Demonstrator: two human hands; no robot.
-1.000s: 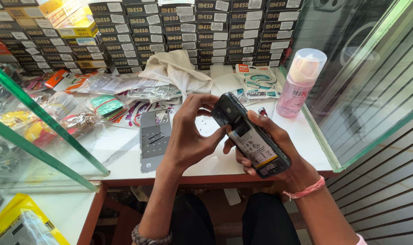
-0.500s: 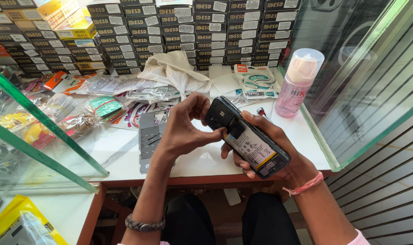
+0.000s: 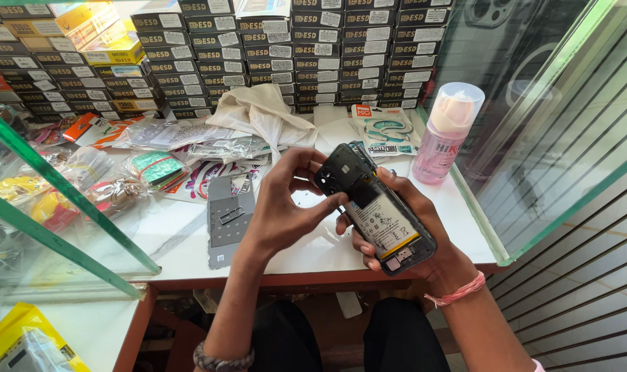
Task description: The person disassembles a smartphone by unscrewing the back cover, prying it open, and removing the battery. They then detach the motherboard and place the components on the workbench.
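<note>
My right hand (image 3: 413, 234) cradles an opened black phone (image 3: 375, 207) from beneath, its back cover off so the pale battery and black inner frame show. A pink thread band circles that wrist. My left hand (image 3: 286, 203) is curled over the phone's top end, fingertips pinching at the upper black part near the camera area. Both hands hover above the front of the white counter (image 3: 182, 241). On the counter just left of my left hand lies a grey rectangular phone panel (image 3: 227, 220).
A pink-liquid bottle with a clear cap (image 3: 448, 134) stands at the right. A cream cloth (image 3: 261, 114), plastic-wrapped parts (image 3: 155, 169) and a cable packet (image 3: 379, 131) lie behind. Stacked dark boxes (image 3: 272, 55) line the back. Glass panes (image 3: 561, 131) wall both sides.
The phone has shifted slightly lower and left in my hands. My left fingers have moved up onto its top end, and the view has dropped a little.
</note>
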